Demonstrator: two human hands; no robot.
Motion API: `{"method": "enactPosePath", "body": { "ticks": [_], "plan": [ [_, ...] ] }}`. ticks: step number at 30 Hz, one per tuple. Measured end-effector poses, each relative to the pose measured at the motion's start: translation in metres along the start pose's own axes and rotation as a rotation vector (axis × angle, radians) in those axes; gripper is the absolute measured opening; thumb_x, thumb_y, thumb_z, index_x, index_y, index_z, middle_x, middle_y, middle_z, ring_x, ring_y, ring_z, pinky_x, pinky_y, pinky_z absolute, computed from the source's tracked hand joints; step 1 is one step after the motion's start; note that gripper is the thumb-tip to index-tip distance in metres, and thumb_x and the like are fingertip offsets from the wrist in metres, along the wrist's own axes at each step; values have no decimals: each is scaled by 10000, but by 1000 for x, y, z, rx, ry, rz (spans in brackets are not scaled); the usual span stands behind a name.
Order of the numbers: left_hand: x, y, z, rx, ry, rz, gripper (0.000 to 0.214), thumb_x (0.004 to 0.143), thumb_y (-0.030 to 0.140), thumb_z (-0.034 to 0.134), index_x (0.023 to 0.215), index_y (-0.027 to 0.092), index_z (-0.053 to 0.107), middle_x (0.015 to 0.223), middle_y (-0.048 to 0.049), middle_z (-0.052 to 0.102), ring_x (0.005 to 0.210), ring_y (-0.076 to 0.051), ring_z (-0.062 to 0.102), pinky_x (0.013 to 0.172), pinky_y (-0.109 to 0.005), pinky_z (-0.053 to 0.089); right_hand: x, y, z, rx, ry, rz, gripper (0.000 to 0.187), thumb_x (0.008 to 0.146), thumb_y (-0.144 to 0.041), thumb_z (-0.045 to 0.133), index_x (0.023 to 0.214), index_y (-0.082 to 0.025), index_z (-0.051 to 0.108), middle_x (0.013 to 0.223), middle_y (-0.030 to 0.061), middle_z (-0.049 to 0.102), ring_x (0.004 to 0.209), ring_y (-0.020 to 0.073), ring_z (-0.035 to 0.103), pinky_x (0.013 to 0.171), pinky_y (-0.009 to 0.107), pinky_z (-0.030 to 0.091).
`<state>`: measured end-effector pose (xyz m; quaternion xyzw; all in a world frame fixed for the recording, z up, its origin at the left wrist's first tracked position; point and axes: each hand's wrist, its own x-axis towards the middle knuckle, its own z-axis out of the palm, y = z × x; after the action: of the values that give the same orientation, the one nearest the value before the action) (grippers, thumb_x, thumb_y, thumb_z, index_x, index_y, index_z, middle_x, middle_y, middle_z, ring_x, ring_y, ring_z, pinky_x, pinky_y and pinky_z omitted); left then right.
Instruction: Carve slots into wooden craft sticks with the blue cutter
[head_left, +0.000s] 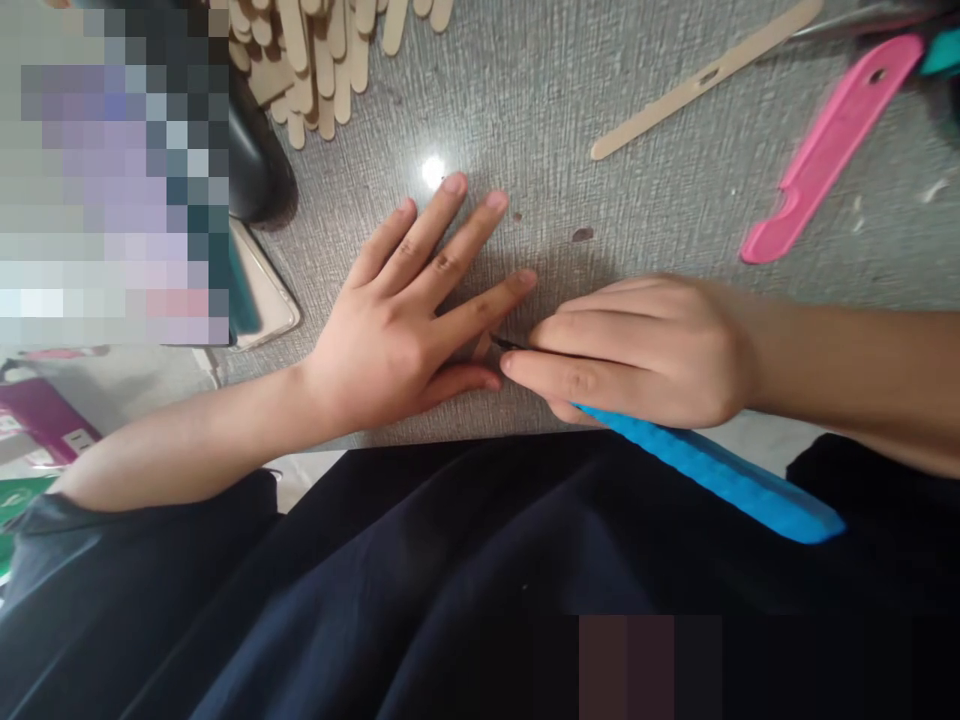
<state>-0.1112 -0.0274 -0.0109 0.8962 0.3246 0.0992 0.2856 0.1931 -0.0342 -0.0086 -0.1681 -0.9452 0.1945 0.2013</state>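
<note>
My right hand [637, 350] grips a craft knife with a long blue handle [720, 475], its fingers wrapped round the front end. The dark blade tip [502, 343] points left, into the gap between my left thumb and index finger. There it meets, or comes very close to, a small pale wooden piece [484, 347]; most of that piece is hidden. My left hand [405, 310] lies palm down with its fingers spread on the grey table [525, 120], thumb and index finger on either side of the small piece.
A heap of wooden craft sticks [322, 60] lies at the top left. One stick with a notch [675, 100] and a pink folding-knife-like handle [832, 150] are at the upper right. A black rounded object [259, 160] stands left, beside a pale-edged phone-like case [266, 290].
</note>
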Motion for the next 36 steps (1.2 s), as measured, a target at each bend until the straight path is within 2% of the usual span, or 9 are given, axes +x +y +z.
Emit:
{"method": "enactPosePath", "body": {
  "ticks": [6,12,16,21,28,36],
  "plan": [
    [3,-2,5,-32,14,-36,732,1118,817,542,1745,440,567,1931,-36,461,1854,-518,307,1481,-815,258,-1,-6,0,10,0,47,286,1176,-161,563,1417,-204,711,967,-4,747,854,184,735,788,346,666],
    [4,-1,6,-37,2,-77,761,1098,858,536,1732,440,584,1935,-31,448,1842,-537,324,1467,-823,261,-5,-5,-2,52,-24,58,317,1201,-209,531,1479,-213,684,984,4,754,891,192,760,832,367,683],
    [3,1,4,-11,-13,-72,756,1114,845,529,1765,463,538,1948,-24,431,1841,-532,331,1466,-824,271,-5,-5,-1,60,0,35,303,1197,-193,506,1443,-178,681,980,20,755,883,203,762,806,378,682],
    [2,4,2,48,-31,-63,750,1135,824,513,1793,465,491,1956,-34,426,1856,-499,319,1485,-788,293,-4,-7,-1,43,-22,67,318,1203,-213,500,1449,-208,702,987,17,765,882,209,764,803,389,683],
    [2,1,3,40,-43,-63,776,1124,850,509,1798,469,475,1973,-33,389,1860,-510,301,1478,-815,279,-3,-6,-1,57,-6,72,272,1204,-209,513,1388,-212,713,949,2,733,849,195,738,785,368,660],
    [2,1,2,31,-9,-20,734,1156,796,500,1812,471,451,1944,-47,443,1858,-498,311,1479,-803,285,1,-4,7,130,114,69,233,1175,-135,528,1355,-177,671,909,-25,710,800,167,706,748,346,622]
  ]
}}
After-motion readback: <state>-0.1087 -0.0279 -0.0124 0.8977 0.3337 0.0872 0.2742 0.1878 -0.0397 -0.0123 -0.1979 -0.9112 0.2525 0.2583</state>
